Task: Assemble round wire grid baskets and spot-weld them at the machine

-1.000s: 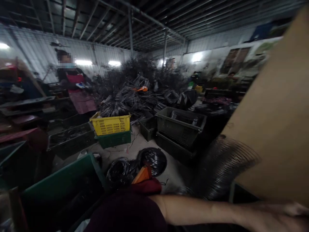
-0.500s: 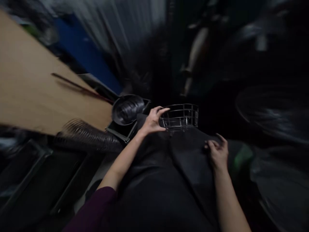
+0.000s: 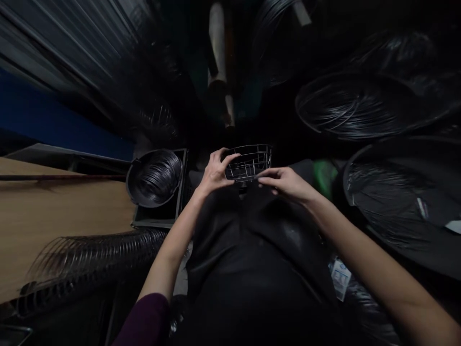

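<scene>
A small wire basket (image 3: 252, 161) of thin metal bars sits over my lap, on the dark apron (image 3: 248, 269). My left hand (image 3: 215, 172) grips its left end, thumb below and fingers over the upper wires. At the basket's lower right edge is my right hand (image 3: 288, 183), thumb and forefinger pinched together. Whatever is between those fingertips is too small and dark to make out, and I cannot tell whether they touch the basket.
Left of my lap, a round pan of coiled wire (image 3: 154, 178) rests on a dark crate (image 3: 158, 218). A row of wire rings (image 3: 104, 254) lies by the wooden board (image 3: 72, 206). To the right are a basin of wire pieces (image 3: 389, 202) and a large wire coil (image 3: 353, 110).
My right hand has moved left and up from over the apron to the basket's lower edge. My left hand keeps its grip on the basket. The view has turned to the right.
</scene>
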Demonstrator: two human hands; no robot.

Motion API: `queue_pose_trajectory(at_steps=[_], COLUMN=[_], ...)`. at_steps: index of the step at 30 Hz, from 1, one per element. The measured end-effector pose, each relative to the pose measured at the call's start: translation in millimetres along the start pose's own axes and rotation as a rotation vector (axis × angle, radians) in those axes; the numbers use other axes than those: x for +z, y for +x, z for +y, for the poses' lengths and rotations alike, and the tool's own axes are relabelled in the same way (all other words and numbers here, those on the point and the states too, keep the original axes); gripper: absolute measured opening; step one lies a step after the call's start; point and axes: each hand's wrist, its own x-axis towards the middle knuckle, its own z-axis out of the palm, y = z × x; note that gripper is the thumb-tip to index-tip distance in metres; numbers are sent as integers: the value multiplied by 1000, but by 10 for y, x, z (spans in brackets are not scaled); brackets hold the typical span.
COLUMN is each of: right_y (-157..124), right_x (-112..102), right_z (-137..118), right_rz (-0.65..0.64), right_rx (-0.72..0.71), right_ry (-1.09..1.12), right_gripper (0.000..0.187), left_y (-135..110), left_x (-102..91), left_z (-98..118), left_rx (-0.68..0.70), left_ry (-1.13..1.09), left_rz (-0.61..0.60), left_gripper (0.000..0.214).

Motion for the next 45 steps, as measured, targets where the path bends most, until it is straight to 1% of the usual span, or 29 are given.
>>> queue_pose_trajectory(at_steps=[2,4,5,7,9,12,15,18,23,27,31,35,40,45], right_y=[229,390,442,508,553,634,721,779,857,959,1025,1012,999,1072], right_x=[77,163,205,278,323,322,270,210,133,103,93,83,71,67], right_z=[-72,-119,-136,-156,-170,-212,-286,-354,-417,-476,-524,-526,-542,-587], right_rz=[69,118,128,129,130,138,188,231,233,270,257,275,263,252], right_rx=[-152,-339,-419,-533,-608,-708,-807,-896,-943,-988,-995,-1018,-942,-923], right_ry=[-273,-617,-785,-1059,-1256,-1432,-1497,-1510,-1506,-1517,-1500,-1472,-1483,-1476], right_gripper=[34,27,27,33,39,40,36,34,33,32,32,31,32,33], left_y=[-17,-23,-19,7,55,147,224,271,359,467,538,554,576,652], left_x=[-42,-84,-101,-125,-132,-133,-151,-190,-231,-242,-259,-267,-286,-334], left_z=[-60,-135,-180,-286,-407,-575,-669,-690,-709,-771,-822,-831,-833,-876], left_rx=[10,29,39,48,47,57,74,78,92,79,89,118,128,128], left_ry=[-9,-19,-27,-54,-96,-166,-215,-245,-271,-282,-294,-294,-283,-270], left_rz=[-2,-2,2,27,59,104,140,151,169,166,167,170,177,156], left_gripper=[82,81,80,80,82,86,85,85,86,87,86,84,86,85])
